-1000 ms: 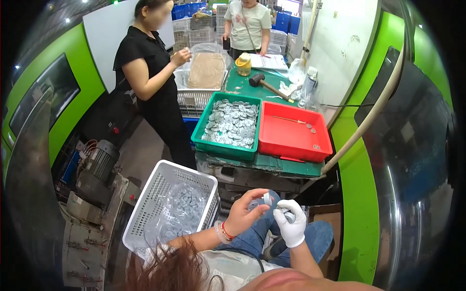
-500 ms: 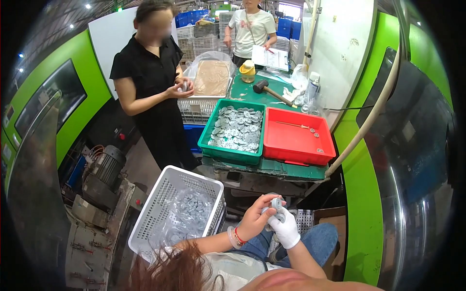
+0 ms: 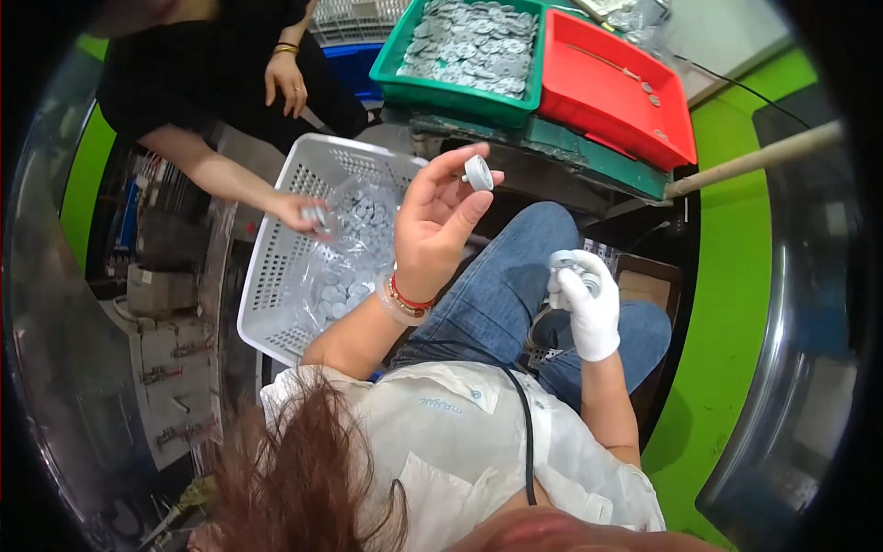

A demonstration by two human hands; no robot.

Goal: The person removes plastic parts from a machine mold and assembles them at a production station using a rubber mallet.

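Note:
My bare left hand is raised, pinching a small grey wheel-like part with a stub on its side between thumb and fingers. Lower and to the right, my white-gloved right hand is closed around a few similar grey round parts; the glove partly hides them. Left of my left hand stands a white perforated basket. Inside it, a clear plastic bag contains many grey round parts. A co-worker's hand reaches over that basket, holding some grey parts.
On the green worktable ahead, a green bin is heaped with grey discs. Beside it, a red bin holds a thin rod and several small round parts. A pale pole slants at the right. The co-worker in black stands at the left.
My view has tipped downward. My hands, together before, are now apart, the left raised with one part. The co-worker has bent down and put a hand over the white basket.

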